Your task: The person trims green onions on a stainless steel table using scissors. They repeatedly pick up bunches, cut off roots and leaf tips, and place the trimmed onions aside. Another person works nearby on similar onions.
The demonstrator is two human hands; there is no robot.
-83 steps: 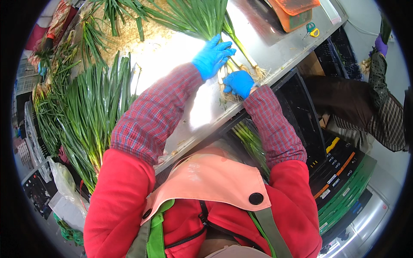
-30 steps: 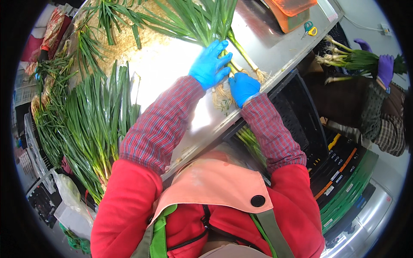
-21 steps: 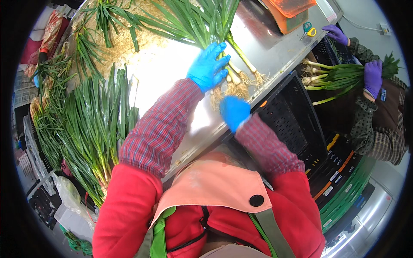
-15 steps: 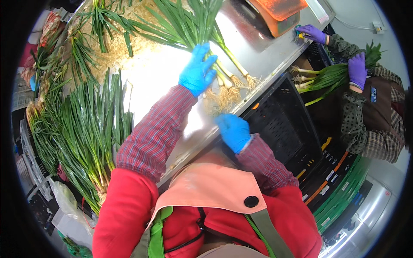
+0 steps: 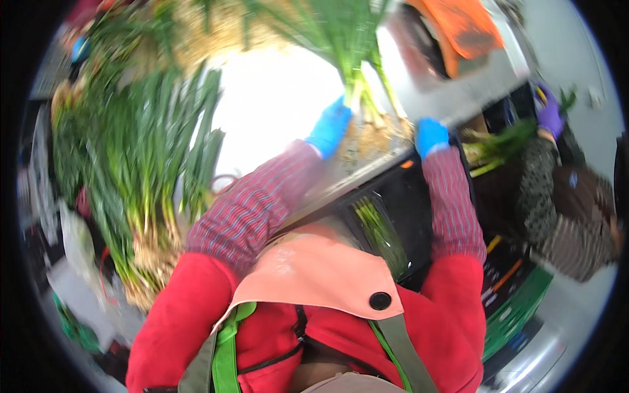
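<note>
since half a second earlier, the right hand (image 5: 432, 134) had moved along the near edge of the table (image 5: 429, 98), from below the roots (image 5: 367, 137) to just right of them. it was blurred in its blue glove, fingers seemingly bent; how far open it was, or whether it held anything, i could not tell. at the same near edge, the left hand (image 5: 327, 131) lay with its fingers close together against the pale stalks, though whether they gripped could not be told. the bunch of green onions (image 5: 350, 56) lay on the table, roots toward the near edge, leaves fanning toward the far side: flat, smooth green blades, slim whitish shanks, wiry tan roots. along the table's left side spread a thick heap of green onions (image 5: 141, 150), with long strappy leaves and shaggy root ends. under the near edge stood a black plastic crate (image 5: 409, 190), holding slender green stalks (image 5: 380, 236). toward the table's far right was an orange-topped object (image 5: 462, 33), and beyond the right edge a co-worker's purple-gloved hand (image 5: 552, 114).
</note>
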